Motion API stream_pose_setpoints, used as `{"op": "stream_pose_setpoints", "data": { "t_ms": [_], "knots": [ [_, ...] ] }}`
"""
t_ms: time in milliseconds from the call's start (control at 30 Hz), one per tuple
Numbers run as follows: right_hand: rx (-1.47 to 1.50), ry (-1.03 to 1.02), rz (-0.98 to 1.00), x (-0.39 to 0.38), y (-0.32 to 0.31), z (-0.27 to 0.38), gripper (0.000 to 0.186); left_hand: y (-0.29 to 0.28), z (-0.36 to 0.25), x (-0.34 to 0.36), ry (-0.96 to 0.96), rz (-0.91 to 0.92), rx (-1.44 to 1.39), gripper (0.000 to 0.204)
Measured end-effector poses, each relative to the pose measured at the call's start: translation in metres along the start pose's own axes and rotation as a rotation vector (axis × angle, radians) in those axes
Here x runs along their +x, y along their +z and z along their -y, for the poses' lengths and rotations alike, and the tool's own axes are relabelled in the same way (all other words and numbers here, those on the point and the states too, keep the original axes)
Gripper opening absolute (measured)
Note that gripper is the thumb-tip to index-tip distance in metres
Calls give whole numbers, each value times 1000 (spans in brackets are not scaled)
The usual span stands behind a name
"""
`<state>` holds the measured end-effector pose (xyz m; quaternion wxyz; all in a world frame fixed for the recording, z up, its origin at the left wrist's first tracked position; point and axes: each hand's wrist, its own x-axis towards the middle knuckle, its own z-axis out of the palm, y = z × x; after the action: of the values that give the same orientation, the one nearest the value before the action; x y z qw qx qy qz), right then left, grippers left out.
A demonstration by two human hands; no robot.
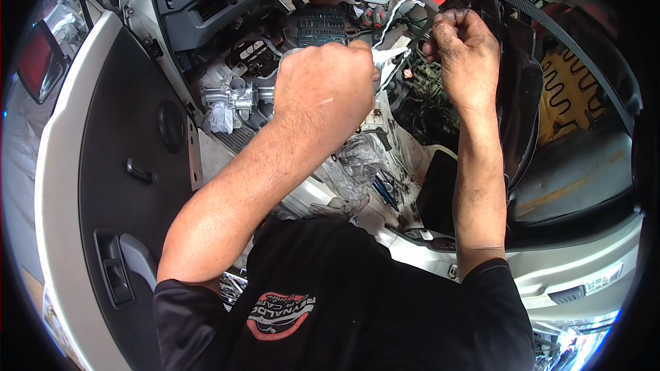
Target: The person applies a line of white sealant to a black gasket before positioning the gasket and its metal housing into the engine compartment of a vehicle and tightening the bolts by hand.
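My left hand (326,86) is closed in a fist in the middle of the view. A twisted white strip (392,55), cloth or plastic, comes out at its thumb side, and a thin white length (405,5) loops up beyond it. My right hand (469,58) is raised beside the seat, its thumb and fingers pinched together. Whatever it pinches is too small or hidden to make out. Just left of my left fist, a silver metal part (240,98) with round ports, like a carburetor, sits over crumpled white material.
An open car door (117,144) stands at the left. To the right are a seat with bare springs (567,93) and a dark belt (550,24). A dark tool case (321,24), an uncovered engine (426,96), crumpled clear plastic (357,165) and blue-handled pliers (385,191) lie ahead.
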<state>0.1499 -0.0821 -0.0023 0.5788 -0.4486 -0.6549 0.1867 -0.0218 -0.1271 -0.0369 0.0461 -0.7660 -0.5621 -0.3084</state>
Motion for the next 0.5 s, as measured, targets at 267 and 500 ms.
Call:
{"op": "stream_pose_setpoints", "data": {
  "t_ms": [267, 500],
  "knots": [
    [-5, -14, 14, 1, 0, -1, 10, 3, -2, -2, 18, 77, 62, 25],
    [0, -16, 23, 0, -2, -3, 11, 7, -2, -8, -2, 97, 60, 26]
  ]
}}
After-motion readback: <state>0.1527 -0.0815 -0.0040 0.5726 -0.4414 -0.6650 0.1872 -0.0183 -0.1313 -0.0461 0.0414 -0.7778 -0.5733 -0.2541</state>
